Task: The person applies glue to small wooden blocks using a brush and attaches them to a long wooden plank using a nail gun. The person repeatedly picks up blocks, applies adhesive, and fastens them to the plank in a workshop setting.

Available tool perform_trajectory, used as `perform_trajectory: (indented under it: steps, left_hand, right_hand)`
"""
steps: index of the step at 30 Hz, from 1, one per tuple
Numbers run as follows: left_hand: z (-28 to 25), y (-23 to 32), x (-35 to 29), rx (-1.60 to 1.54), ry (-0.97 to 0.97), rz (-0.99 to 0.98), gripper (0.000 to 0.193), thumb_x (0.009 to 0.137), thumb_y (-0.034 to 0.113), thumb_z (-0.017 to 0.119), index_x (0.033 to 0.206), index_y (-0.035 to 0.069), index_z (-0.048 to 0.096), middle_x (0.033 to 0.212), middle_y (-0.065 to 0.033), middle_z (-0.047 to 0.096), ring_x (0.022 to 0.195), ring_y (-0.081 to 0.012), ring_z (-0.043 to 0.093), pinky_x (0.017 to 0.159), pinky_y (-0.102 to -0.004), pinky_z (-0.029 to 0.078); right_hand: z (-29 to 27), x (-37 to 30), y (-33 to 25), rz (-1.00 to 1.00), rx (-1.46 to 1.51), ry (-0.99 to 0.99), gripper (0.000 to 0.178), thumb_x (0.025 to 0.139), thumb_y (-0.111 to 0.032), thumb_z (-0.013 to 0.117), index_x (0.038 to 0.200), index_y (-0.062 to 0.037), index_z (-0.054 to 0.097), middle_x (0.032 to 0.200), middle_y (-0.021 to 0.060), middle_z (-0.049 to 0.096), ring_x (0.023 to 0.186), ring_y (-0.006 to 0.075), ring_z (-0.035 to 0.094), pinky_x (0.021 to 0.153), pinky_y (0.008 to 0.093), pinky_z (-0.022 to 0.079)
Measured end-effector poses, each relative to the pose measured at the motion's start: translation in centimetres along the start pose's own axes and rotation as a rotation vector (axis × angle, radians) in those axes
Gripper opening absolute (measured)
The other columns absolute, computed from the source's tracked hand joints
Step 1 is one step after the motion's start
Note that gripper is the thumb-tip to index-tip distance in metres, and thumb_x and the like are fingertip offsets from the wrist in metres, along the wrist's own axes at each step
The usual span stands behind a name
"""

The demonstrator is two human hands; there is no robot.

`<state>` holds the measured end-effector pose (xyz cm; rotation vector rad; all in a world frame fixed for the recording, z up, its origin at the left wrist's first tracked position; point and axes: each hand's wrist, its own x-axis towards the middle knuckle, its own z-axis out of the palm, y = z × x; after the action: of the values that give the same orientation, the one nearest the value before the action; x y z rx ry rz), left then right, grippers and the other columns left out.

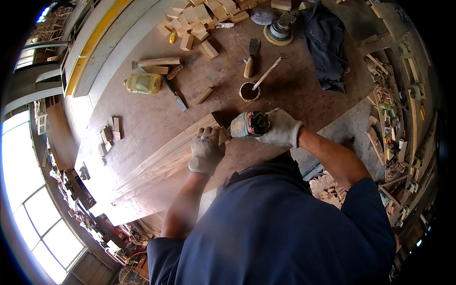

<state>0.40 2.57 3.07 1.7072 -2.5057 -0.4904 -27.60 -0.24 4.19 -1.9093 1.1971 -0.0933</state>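
Long wooden boards (161, 154) lie together on the brown tabletop, running from the lower left toward the middle. My left hand (207, 149), in a light work glove, presses on their near end with its fingers curled over the wood. Close by on the right, my gloved right hand (281, 129) grips a handheld power tool (249, 125) with a grey, red and black body. The tool's front end is at the boards' end, next to my left fingers. Its tip is too small to make out, so I cannot tell its exact kind.
Beyond the hands stand a brown pot (249, 92) with a stick, a scraper (251, 59) and a sander (279, 31). A hammer (159, 61), chisel (176, 95) and plastic bottle (143, 83) lie left. Wood blocks (190, 21) pile at the back; dark cloth (325, 47) lies right.
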Motion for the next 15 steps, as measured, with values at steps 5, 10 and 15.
perform_trajectory:
  steps: [5,10,15]
  left_hand:
    - [-0.08,0.14,0.11,0.006,-0.003,-0.002,0.035,0.083,0.016,0.074,0.115,0.004,0.072,0.106,-0.0178,0.072,0.102,-0.0391,0.067,0.087,-0.0493,0.057]
    - [0.17,-0.03,0.01,0.003,0.003,0.002,0.036,0.081,0.015,0.075,0.116,0.004,0.072,0.106,-0.0174,0.072,0.102,-0.0388,0.067,0.087,-0.0487,0.057]
    - [0.11,-0.03,0.0,-0.003,-0.003,0.0,0.035,0.081,0.015,0.075,0.114,0.004,0.072,0.106,-0.0173,0.072,0.103,-0.0385,0.067,0.088,-0.0491,0.057]
  right_hand:
    - [0.03,-0.15,0.07,-0.016,0.038,0.038,0.014,0.086,-0.023,0.067,0.093,-0.0139,0.074,0.091,0.0173,0.077,0.089,0.0349,0.076,0.083,0.0471,0.059]
    - [-0.05,-0.13,0.06,-0.036,0.03,0.047,0.015,0.085,-0.024,0.068,0.095,-0.0137,0.074,0.091,0.0179,0.077,0.089,0.0356,0.076,0.082,0.0477,0.059]
    - [-0.38,-0.6,0.08,-0.035,0.089,0.066,0.017,0.085,-0.024,0.07,0.097,-0.0136,0.075,0.092,0.0179,0.077,0.09,0.0365,0.076,0.083,0.0482,0.059]
